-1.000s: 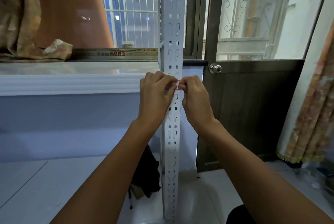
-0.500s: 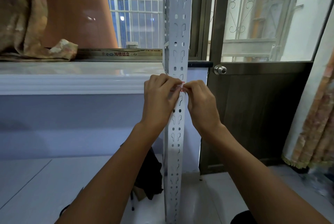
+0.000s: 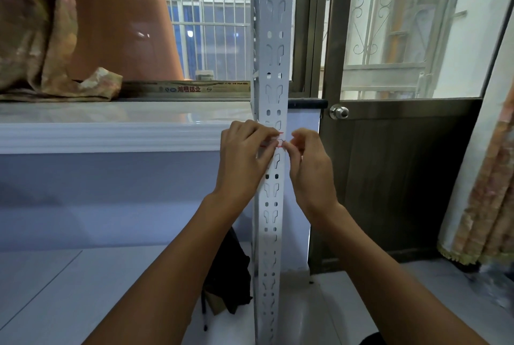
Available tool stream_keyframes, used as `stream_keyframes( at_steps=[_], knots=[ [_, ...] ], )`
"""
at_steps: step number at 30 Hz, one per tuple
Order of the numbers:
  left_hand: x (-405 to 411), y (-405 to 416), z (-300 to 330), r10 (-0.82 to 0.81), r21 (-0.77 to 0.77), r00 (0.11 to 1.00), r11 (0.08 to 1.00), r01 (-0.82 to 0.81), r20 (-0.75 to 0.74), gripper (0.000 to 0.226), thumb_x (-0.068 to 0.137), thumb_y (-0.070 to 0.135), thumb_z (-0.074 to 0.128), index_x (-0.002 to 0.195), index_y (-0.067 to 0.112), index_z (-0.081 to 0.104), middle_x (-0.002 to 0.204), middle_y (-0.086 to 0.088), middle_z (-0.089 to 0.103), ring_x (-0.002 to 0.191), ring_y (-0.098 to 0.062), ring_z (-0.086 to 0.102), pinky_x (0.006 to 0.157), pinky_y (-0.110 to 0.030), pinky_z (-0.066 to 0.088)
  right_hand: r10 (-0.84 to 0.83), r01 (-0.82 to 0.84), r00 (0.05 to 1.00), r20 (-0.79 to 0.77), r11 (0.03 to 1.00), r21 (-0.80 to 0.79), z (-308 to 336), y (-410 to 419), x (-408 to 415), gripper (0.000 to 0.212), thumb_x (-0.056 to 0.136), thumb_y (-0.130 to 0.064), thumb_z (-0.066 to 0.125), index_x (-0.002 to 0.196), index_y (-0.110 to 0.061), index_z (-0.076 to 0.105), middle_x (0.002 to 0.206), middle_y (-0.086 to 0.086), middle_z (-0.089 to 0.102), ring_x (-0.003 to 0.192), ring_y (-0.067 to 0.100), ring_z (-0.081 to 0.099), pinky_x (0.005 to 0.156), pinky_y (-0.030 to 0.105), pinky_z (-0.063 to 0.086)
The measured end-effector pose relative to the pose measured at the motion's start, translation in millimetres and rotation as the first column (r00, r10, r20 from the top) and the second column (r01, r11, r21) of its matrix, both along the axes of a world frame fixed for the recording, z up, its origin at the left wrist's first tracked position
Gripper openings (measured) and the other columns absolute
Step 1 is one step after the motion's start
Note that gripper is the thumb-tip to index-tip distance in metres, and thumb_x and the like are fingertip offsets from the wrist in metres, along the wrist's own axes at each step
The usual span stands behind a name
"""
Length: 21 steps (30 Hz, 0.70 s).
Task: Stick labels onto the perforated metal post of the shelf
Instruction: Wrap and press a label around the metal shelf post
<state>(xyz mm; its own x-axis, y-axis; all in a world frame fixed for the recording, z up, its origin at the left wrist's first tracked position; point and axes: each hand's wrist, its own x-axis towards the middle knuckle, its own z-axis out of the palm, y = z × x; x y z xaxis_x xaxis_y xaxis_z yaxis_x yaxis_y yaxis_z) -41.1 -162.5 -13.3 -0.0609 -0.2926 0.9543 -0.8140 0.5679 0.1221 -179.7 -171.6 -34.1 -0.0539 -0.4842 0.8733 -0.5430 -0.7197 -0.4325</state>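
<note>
A white perforated metal post (image 3: 271, 61) stands upright in the middle of the head view, running from the floor past the top edge. A small white label with red border lines (image 3: 280, 140) lies across the post at windowsill height. My left hand (image 3: 244, 158) is at the post's left side, its fingers covering the label's left part and pressing it to the metal. My right hand (image 3: 310, 169) is just right of the post, its fingertips pinching the label's right end. Most of the label is hidden by my fingers.
A white windowsill ledge (image 3: 111, 133) runs left of the post, with patterned curtain cloth (image 3: 41, 38) on it. A dark door (image 3: 403, 177) with a round knob (image 3: 338, 112) stands to the right. A dark bag (image 3: 228, 275) lies on the tiled floor behind the post.
The camera has drifted, so the post sits further right in view. My right hand has pulled slightly right of the post, opening a small gap and showing more of the label.
</note>
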Motion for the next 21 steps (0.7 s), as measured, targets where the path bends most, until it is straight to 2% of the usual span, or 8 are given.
stream_keyframes(
  at_steps=[2, 4, 8, 10, 13, 16, 19, 21],
  knots=[
    [0, 1, 0, -0.006, 0.004, 1.000, 1.000, 0.006, -0.007, 0.012, 0.090, 0.021, 0.074, 0.102, 0.019, 0.076, 0.094, 0.004, 0.067, 0.096, -0.016, 0.054, 0.086, -0.024, 0.033, -0.048, 0.042, 0.997, -0.061, 0.995, -0.092, 1, -1, -4, 0.024, 0.100, -0.020, 0.059, 0.120, -0.007, 0.059, 0.106, 0.008, 0.066, 0.092, 0.015, 0.065, 0.082, 0.020, 0.053],
    [-1, 1, -1, -0.012, 0.008, 1.000, 1.000, 0.012, -0.016, 0.012, 0.090, 0.021, 0.074, 0.102, 0.018, 0.076, 0.094, 0.004, 0.067, 0.095, -0.016, 0.054, 0.086, -0.024, 0.034, -0.081, 0.055, 0.987, -0.139, 0.981, -0.183, 1, 1, -5, 0.023, 0.099, -0.016, 0.060, 0.118, -0.003, 0.063, 0.106, 0.012, 0.069, 0.093, 0.021, 0.067, 0.084, 0.024, 0.054],
    [1, 1, -1, -0.024, 0.005, 1.000, 1.000, 0.024, -0.015, 0.012, 0.091, 0.021, 0.073, 0.102, 0.019, 0.076, 0.093, 0.005, 0.066, 0.095, -0.015, 0.055, 0.086, -0.024, 0.035, -0.123, 0.064, 0.968, -0.218, 0.963, -0.261, 1, 4, -5, 0.034, 0.101, -0.027, 0.049, 0.107, 0.000, 0.069, 0.096, 0.014, 0.070, 0.084, 0.026, 0.067, 0.072, 0.039, 0.058],
    [1, 2, -1, -0.025, 0.005, 1.000, 1.000, 0.025, -0.004, 0.012, 0.091, 0.020, 0.073, 0.103, 0.019, 0.076, 0.094, 0.004, 0.066, 0.096, -0.016, 0.055, 0.086, -0.023, 0.034, -0.141, 0.083, 0.967, -0.211, 0.961, -0.263, 2, 5, -4, 0.027, 0.100, -0.021, 0.053, 0.102, 0.000, 0.069, 0.093, 0.013, 0.069, 0.080, 0.025, 0.065, 0.069, 0.040, 0.057],
    [2, 3, -1, -0.021, 0.012, 1.000, 1.000, 0.021, 0.015, 0.013, 0.091, 0.019, 0.073, 0.104, 0.019, 0.075, 0.095, 0.005, 0.066, 0.096, -0.017, 0.055, 0.087, -0.024, 0.034, -0.166, 0.132, 0.969, -0.184, 0.974, -0.187, 11, 4, 2, 0.011, 0.098, -0.011, 0.060, 0.099, -0.003, 0.066, 0.092, 0.010, 0.066, 0.081, 0.022, 0.060, 0.071, 0.041, 0.055],
    [2, 3, -1, -0.014, 0.006, 1.000, 1.000, 0.014, 0.019, 0.014, 0.089, 0.017, 0.073, 0.103, 0.019, 0.075, 0.094, 0.005, 0.065, 0.095, -0.018, 0.054, 0.086, -0.024, 0.033, -0.186, 0.170, 0.960, -0.209, 0.981, -0.089, 20, 1, 6, 0.007, 0.095, -0.013, 0.062, 0.093, -0.006, 0.060, 0.089, 0.008, 0.060, 0.079, 0.022, 0.056, 0.071, 0.041, 0.052],
    [2, 3, 1, -0.023, 0.009, 1.000, 1.000, 0.023, 0.011, 0.014, 0.088, 0.017, 0.075, 0.102, 0.018, 0.075, 0.093, 0.004, 0.066, 0.094, -0.019, 0.055, 0.085, -0.026, 0.033, -0.195, 0.192, 0.980, 0.032, 0.978, 0.080, 23, -9, -17, 0.006, 0.090, -0.013, 0.061, 0.086, -0.011, 0.056, 0.084, 0.003, 0.057, 0.072, 0.019, 0.055, 0.068, 0.041, 0.052],
    [2, 3, 1, -0.022, 0.011, 1.000, 1.000, 0.022, 0.013, 0.014, 0.088, 0.017, 0.075, 0.101, 0.017, 0.075, 0.093, 0.003, 0.067, 0.094, -0.019, 0.056, 0.085, -0.025, 0.033, -0.208, 0.190, 0.970, 0.129, 0.972, 0.142, 19, -11, -38, 0.004, 0.092, -0.014, 0.060, 0.088, -0.013, 0.061, 0.084, 0.002, 0.062, 0.074, 0.016, 0.059, 0.066, 0.031, 0.053]
  ],
)
